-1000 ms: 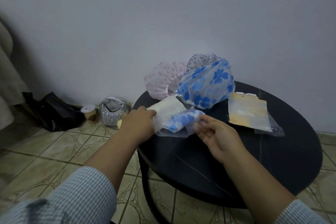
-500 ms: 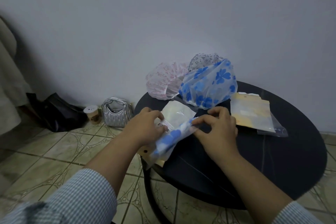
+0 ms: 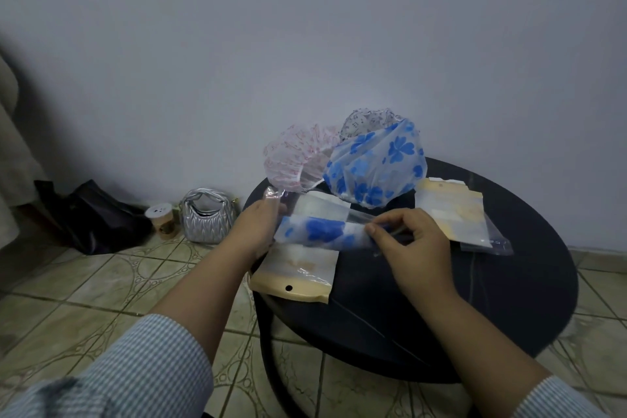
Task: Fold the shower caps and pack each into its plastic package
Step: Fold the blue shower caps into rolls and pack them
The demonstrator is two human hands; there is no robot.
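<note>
A folded blue-flowered cap (image 3: 322, 233) is lying across a clear package (image 3: 298, 265) at the table's near-left edge. Three puffed caps, pink (image 3: 295, 159), dotted (image 3: 364, 119) and blue-flowered (image 3: 376, 170), are sitting behind; more packages (image 3: 458, 214) are lying to the right.

No legible txt: print on the plastic package (image 3: 488, 241) at right is too blurred.

A quilted silver handbag (image 3: 207, 221), a lidded paper cup (image 3: 162, 219) and a crumpled black bag (image 3: 91, 217) sit on patterned floor tiles (image 3: 84, 282), left of the hands.
</note>
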